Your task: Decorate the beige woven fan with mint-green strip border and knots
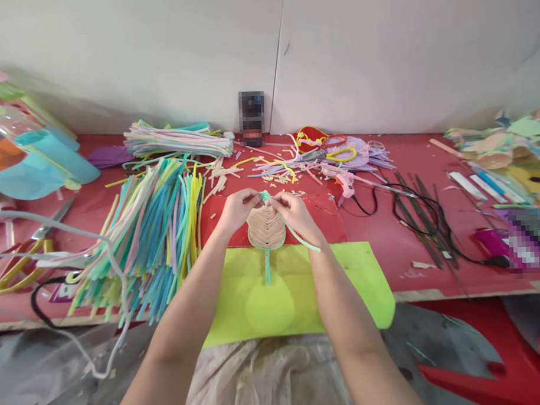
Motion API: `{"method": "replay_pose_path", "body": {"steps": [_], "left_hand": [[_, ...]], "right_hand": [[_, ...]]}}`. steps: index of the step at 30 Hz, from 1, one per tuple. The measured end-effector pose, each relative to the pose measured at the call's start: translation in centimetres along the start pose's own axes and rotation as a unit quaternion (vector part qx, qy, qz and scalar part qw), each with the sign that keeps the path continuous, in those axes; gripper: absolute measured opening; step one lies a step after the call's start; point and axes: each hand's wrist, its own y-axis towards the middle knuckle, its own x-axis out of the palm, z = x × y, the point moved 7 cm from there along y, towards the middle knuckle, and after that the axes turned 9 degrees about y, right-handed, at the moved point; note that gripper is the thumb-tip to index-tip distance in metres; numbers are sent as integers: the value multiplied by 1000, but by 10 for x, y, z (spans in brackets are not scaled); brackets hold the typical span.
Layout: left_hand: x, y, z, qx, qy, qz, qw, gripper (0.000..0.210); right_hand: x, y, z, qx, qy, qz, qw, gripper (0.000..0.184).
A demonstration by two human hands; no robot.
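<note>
Red table (377,228), pale wall (357,57), fan-shaped craft (267,231)

- A plain off-white wall (357,52) fills the background, with 1 thin seam (278,42) running down it and 1 short dark mark (286,48) just right of the seam.
- A long red table (410,156) stands against the wall, its front edge (468,292) pale and worn.
- Below, the floor (32,367) looks grey and blotchy.
- Soft, diffuse light falls on the wall.
</note>
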Motion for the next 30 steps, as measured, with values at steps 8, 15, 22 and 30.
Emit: {"method": "replay_pose_path", "body": {"steps": [8,15,22,30], "left_hand": [[1,-2,2,19,36,-7,999,21],[2,-1,-4,-6,56,5,998,17],[5,-2,1,-8,44,-8,999,14],[-2,-6,14,32,10,51,998,12]], "right_hand": [[-1,0,-3,-3,-5,-6,1000,29],[-2,1,0,-10,-28,9,1000,28],[-1,1,-1,-12,-20,6,1000,27],[1,0,-3,4,32,18,999,30]]}}
